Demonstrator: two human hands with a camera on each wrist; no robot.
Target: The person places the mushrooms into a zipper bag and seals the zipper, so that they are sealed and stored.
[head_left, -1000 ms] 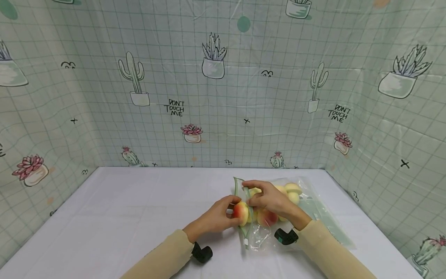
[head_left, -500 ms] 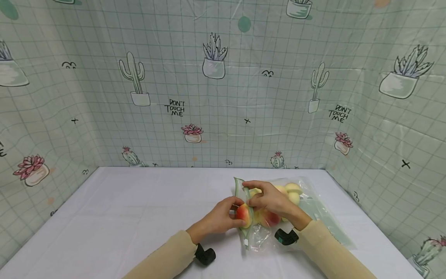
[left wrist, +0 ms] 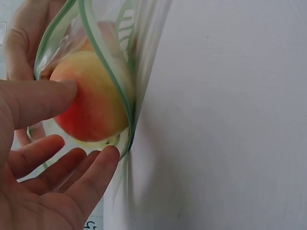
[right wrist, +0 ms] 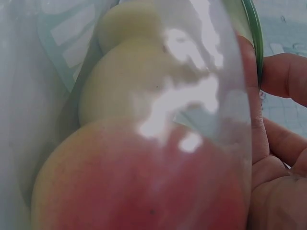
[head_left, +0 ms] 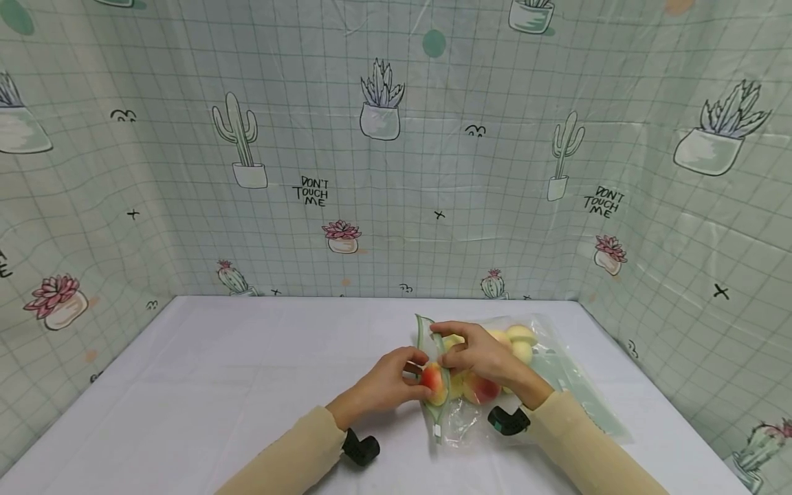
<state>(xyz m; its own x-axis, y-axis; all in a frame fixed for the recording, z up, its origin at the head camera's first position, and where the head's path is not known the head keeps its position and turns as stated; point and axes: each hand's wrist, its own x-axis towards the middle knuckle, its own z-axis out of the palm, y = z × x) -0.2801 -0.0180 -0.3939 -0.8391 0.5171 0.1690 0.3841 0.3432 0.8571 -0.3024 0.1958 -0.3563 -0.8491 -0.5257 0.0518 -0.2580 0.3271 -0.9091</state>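
A red-and-yellow peach point(head_left: 434, 383) sits inside the mouth of a clear zip bag point(head_left: 460, 421) with a green seal. My left hand point(head_left: 390, 383) is at this opening. In the left wrist view its thumb presses the peach point(left wrist: 91, 98), while the other fingers extend below, fingertips right at the green rim. My right hand point(head_left: 481, 354) pinches the bag's upper rim and keeps the mouth apart. Deeper inside, a second peach point(head_left: 481, 388) and a pale yellow mushroom point(head_left: 521, 335) show through the plastic. A pale, pear-shaped thing point(right wrist: 127, 86) lies beside that peach in the right wrist view.
The bag lies on the right part of a white table point(head_left: 247, 385), its flat green-printed end point(head_left: 569, 375) towards the right edge. A patterned curtain point(head_left: 396, 172) hangs behind the table and along both sides. Black wrist cameras point(head_left: 509, 420) sit at the sleeves.
The peach at the mouth has gone further right into the bag, and the second peach has shifted right. My left hand followed rightwards, then drew back slightly. The right hand stayed nearly still.
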